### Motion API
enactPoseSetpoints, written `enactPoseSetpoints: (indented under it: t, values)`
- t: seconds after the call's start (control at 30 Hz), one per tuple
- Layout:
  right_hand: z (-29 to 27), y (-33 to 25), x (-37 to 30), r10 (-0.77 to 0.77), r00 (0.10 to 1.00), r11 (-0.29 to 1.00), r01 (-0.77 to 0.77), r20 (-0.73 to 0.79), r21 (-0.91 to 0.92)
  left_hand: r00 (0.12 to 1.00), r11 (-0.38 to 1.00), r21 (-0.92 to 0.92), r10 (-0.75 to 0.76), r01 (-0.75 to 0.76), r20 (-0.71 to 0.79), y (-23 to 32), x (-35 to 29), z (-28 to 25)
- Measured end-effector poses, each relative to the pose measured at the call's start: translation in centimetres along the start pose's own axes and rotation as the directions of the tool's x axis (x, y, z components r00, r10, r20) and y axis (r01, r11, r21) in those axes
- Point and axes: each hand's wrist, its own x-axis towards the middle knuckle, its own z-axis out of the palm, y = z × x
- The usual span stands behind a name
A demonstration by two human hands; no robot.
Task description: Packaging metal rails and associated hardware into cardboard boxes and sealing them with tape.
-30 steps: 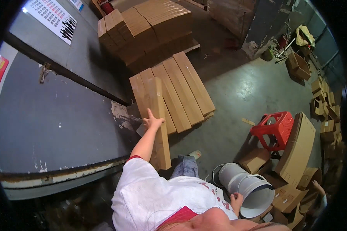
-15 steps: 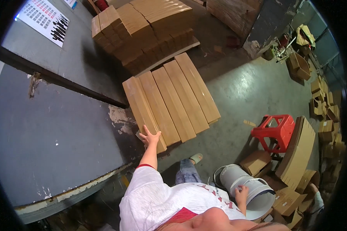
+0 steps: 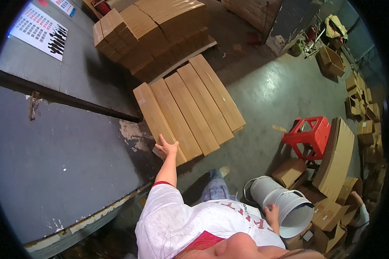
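Long flat cardboard box [image 3: 157, 121] lies leftmost in a row on the floor, under my left hand [image 3: 167, 149].

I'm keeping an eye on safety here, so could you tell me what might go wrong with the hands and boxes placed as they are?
The left hand rests on the end of the leftmost long cardboard box in the floor row; fingers could get pinched against the neighbouring box if it shifts. The right hand sits at the white bucket, which lies tilted and might roll. Loose small boxes and a red stool close by are a possible trip hazard.
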Motion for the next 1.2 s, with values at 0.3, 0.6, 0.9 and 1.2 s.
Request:
enactPoseSetpoints:
  t: [0.3, 0.6, 0.9, 1.2]
  values:
    - [0.9, 0.4, -0.3, 0.092, 0.996, 0.99, -0.093, 0.006, 0.105, 0.993, 0.994, -0.015, 0.107, -0.106, 0.059, -0.8, 0.1, 1.9]
    - [3.0, 3.4, -5.5, 0.157, 0.977, 0.94, -0.104, -0.143, 0.324, 0.881, 0.847, 0.306, 0.47, -0.435, -0.05, -0.2, -8.1, 6.3]
    - [11.5, 13.0, -15.8, 0.494, 0.83, 0.78, -0.291, -0.259, 0.554, -0.44, -0.226, -0.395, 0.646, -0.891, 0.624, -1.1, -41.1, 15.8]
    - [19.6, 19.7, -28.7, 0.83, 0.518, 0.45, -0.403, -0.207, 0.797, -0.861, -0.527, -0.715, 0.066, -0.459, 0.504, -8.1, -67.4, 26.0]
